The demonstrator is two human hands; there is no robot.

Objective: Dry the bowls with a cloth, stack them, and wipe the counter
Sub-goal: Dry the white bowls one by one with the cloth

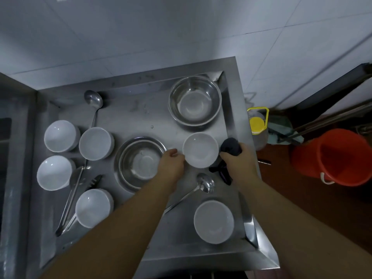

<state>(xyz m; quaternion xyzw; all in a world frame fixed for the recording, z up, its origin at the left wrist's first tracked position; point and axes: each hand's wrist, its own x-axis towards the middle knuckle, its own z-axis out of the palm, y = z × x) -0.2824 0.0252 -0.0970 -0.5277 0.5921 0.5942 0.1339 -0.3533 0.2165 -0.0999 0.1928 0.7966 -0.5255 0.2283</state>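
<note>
- The steel counter (128, 113) is a shallow tray with a raised rim, set against a tiled wall (141, 33).
- An orange bucket (332, 158) stands on the floor to the right, well apart from the counter.
- Two steel basins sit on the counter: a far basin (194, 100) near the back right corner and a near basin (138, 162) at the middle.
- Six white bowls are unstacked. Four stand apart at the left (60, 135) (95, 143) (54, 172) (93, 207), one sits at the front right (213, 221), and the held bowl (200, 150) is between the hands.
- The left hand (171, 161) pinches the held bowl's left rim, fingers curled over the edge.
- The right hand (238, 160) grips a dark cloth (229, 147), fingers wrapped around it, pressed against the bowl's right side; a tail of cloth hangs below the fist.
- Tongs (74, 196) lie at the left between the bowls.
- A ladle (93, 101) lies at the back left; another ladle (203, 183) lies just below the held bowl.
- A yellow-capped jug (257, 122) stands beside the counter's right edge.
</note>
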